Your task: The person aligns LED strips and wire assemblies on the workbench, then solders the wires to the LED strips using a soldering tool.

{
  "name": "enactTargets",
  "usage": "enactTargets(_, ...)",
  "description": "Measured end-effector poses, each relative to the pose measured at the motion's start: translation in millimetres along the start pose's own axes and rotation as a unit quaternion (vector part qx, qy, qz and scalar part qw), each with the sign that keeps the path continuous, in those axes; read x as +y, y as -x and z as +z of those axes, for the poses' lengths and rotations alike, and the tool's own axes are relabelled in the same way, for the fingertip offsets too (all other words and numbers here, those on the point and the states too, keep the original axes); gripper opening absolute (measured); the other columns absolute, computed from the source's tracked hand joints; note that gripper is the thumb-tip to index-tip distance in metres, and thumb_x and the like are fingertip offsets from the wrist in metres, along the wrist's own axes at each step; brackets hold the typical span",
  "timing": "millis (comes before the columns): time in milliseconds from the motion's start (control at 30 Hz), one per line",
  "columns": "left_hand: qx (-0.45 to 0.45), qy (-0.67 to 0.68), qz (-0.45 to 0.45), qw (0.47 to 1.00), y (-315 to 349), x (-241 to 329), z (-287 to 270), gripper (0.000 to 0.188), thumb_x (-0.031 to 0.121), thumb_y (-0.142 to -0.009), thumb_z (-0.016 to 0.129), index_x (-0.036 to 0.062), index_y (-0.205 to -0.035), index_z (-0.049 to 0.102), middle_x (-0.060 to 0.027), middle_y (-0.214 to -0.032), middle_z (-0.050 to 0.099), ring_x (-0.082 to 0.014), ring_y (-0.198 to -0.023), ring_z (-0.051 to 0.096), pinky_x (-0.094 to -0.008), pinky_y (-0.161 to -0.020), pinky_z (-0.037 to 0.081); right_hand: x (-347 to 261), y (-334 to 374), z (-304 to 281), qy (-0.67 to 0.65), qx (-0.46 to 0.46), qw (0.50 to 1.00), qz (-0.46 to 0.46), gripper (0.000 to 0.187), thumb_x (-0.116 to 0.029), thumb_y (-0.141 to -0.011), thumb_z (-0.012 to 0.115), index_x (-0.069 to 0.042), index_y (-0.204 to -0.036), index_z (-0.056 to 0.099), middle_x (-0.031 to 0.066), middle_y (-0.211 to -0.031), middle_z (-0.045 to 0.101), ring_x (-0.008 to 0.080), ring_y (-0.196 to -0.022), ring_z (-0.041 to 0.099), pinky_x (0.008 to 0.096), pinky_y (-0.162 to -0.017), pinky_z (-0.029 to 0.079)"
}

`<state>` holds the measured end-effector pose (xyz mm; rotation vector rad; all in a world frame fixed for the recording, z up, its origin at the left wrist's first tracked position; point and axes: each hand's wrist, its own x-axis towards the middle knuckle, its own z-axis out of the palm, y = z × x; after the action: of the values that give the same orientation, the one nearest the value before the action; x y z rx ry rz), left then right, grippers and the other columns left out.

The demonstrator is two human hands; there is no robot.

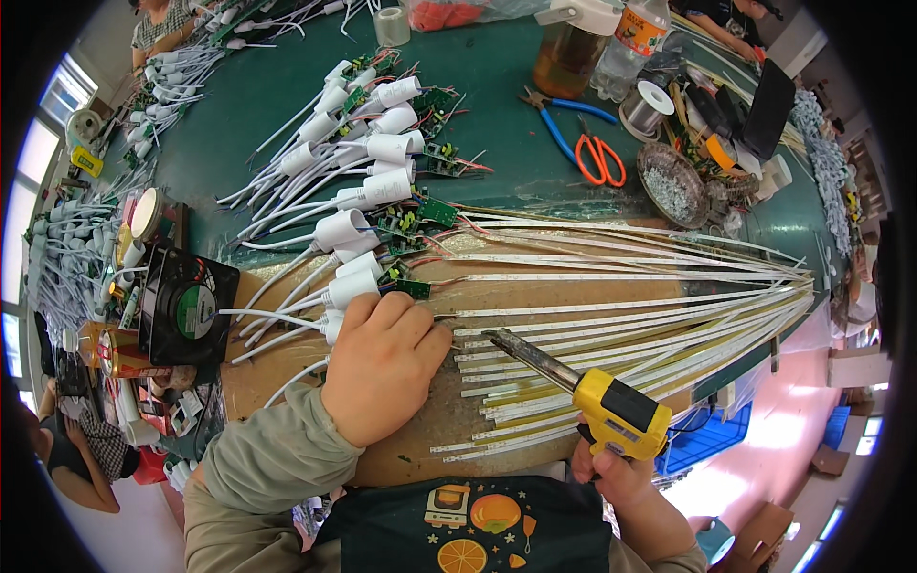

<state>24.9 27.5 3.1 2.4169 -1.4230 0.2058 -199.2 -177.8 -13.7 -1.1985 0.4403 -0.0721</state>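
My left hand (387, 368) is closed over the work mat, fingers curled down beside the ends of the LED strips (544, 307). What its fingertips grip is hidden beneath it. A white cable (294, 379) runs in under the hand. Just beyond the knuckles lie white cylindrical lamp housings (351, 286) with green circuit boards (413, 287) and thin red wires. In my right hand (616, 475) is a yellow and black soldering gun (621, 411). Its dark metal tip points left and sits over the strips, a short way right of my left fingers.
Blue-handled pliers (564, 119), orange-handled scissors (600, 160), a solder spool (650, 105) and a bowl of small pieces (671, 186) stand at the back right. A black fan (191, 304) and a can (124, 351) are at left. Other people sit around the table.
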Motion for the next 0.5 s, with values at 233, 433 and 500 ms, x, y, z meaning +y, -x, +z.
enactTargets(233,-0.012,-0.006,-0.004,1.0,-0.5,0.2,-1.3,0.024,0.007,-0.065,0.062,0.0087,-0.089,0.065,-0.003,-0.087,0.058,-0.0227,-0.09,0.055,-0.0369,-0.082,0.039,5.3,-1.6,-12.4,0.03,-0.074,0.997,-0.021,0.051,-0.001,-0.084,0.056,0.0,-0.133,0.04,0.0116,-0.078,0.056,0.0162,-0.057,0.052,0.028,-0.051,0.045)
enactTargets(433,-0.017,-0.008,-0.001,1.0,-0.6,0.2,-1.7,0.023,0.008,-0.066,0.063,0.0088,-0.089,0.065,-0.0031,-0.088,0.058,-0.0227,-0.091,0.054,-0.037,-0.082,0.039,3.9,0.2,-10.0,0.036,-0.052,0.998,0.007,0.05,-0.001,-0.085,0.055,0.0,-0.132,0.04,0.0104,-0.075,0.056,0.0154,-0.057,0.051,0.0276,-0.052,0.045)
enactTargets(500,-0.018,-0.007,-0.001,1.0,-1.2,0.1,-2.1,0.022,0.008,-0.068,0.063,0.0088,-0.089,0.065,-0.0031,-0.088,0.059,-0.0226,-0.091,0.054,-0.0371,-0.082,0.039,4.8,-0.8,-10.1,0.026,-0.062,0.998,-0.014,0.049,-0.002,-0.085,0.055,0.0,-0.132,0.04,0.0104,-0.074,0.055,0.0152,-0.057,0.051,0.0273,-0.052,0.045)
